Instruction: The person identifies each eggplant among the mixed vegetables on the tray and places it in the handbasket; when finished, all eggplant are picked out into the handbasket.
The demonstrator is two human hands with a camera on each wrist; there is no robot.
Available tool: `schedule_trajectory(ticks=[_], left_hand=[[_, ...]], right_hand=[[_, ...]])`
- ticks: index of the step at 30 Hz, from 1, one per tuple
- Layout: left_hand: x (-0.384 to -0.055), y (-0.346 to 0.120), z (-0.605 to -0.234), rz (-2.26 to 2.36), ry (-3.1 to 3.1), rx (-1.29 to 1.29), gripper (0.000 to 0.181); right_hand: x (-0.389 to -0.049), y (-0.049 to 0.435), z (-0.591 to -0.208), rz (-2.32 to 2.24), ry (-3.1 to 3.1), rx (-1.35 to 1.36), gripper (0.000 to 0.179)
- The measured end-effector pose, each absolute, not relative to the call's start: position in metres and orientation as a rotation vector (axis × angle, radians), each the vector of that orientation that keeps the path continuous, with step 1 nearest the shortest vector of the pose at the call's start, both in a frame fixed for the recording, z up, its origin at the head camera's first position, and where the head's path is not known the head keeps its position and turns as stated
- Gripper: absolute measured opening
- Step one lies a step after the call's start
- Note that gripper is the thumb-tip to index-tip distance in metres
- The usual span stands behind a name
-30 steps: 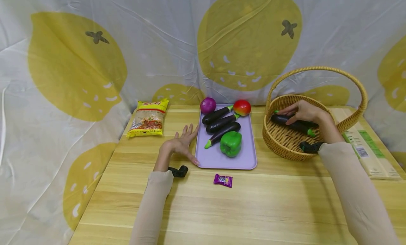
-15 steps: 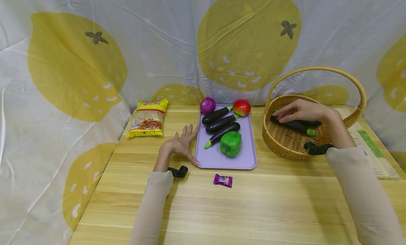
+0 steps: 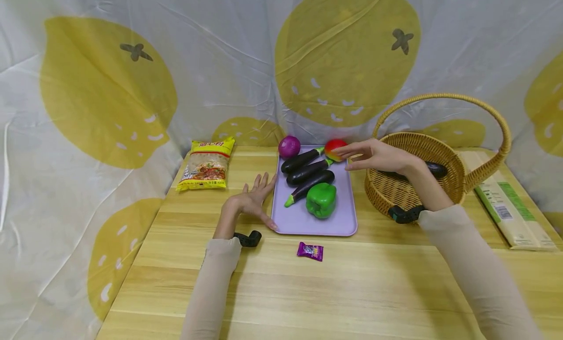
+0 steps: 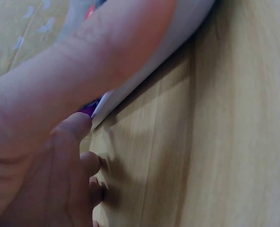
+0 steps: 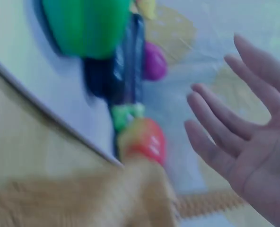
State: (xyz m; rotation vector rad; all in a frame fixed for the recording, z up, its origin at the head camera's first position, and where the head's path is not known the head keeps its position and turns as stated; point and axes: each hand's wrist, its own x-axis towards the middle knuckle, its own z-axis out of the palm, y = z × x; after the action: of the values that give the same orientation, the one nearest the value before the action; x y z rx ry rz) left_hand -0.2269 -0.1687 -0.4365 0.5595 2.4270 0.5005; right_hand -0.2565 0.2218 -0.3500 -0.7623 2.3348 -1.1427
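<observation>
My left hand [image 3: 249, 201] rests with spread fingers at the left edge of the lilac tray [image 3: 314, 227], thumb near its front corner. On that tray lie three eggplants [image 3: 308, 173], a green bell pepper [image 3: 321, 201], a purple onion [image 3: 289, 147] and a red-yellow mango-like fruit [image 3: 333, 148]. My right hand [image 3: 380, 157] is in the air between tray and basket, its fingers extended and holding nothing, fingertips overlapping the red fruit in the head view. Behind its wrist, the wicker basket [image 3: 374, 196] contains dark eggplants [image 3: 435, 169], partly hidden by the forearm.
A yellow food packet [image 3: 205, 164] lies at the back left. In front of the tray is a small purple wrapped candy [image 3: 310, 251]. A flat pale package [image 3: 510, 208] lies right of the basket, whose tall handle [image 3: 442, 95] arches up. A lemon-print cloth hangs behind.
My right hand has let go of the eggplant in the basket, lifted out and moved left toward the tray. The left hand and the tray have stayed still.
</observation>
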Motion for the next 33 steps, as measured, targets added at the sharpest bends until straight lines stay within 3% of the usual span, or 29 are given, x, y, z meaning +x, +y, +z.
schedule_trajectory(ticks=[12,33], left_hand=[[-0.228,-0.169,-0.437,0.500,2.427,0.560,0.154],[-0.227,-0.169,-0.434,0.475,2.432,0.570,0.154]], right_hand=[[-0.281,0.181,-0.398,-1.295,2.276,-0.798,0.042],[-0.287,0.170,-0.415,-1.173,2.352,-0.758,0.035]])
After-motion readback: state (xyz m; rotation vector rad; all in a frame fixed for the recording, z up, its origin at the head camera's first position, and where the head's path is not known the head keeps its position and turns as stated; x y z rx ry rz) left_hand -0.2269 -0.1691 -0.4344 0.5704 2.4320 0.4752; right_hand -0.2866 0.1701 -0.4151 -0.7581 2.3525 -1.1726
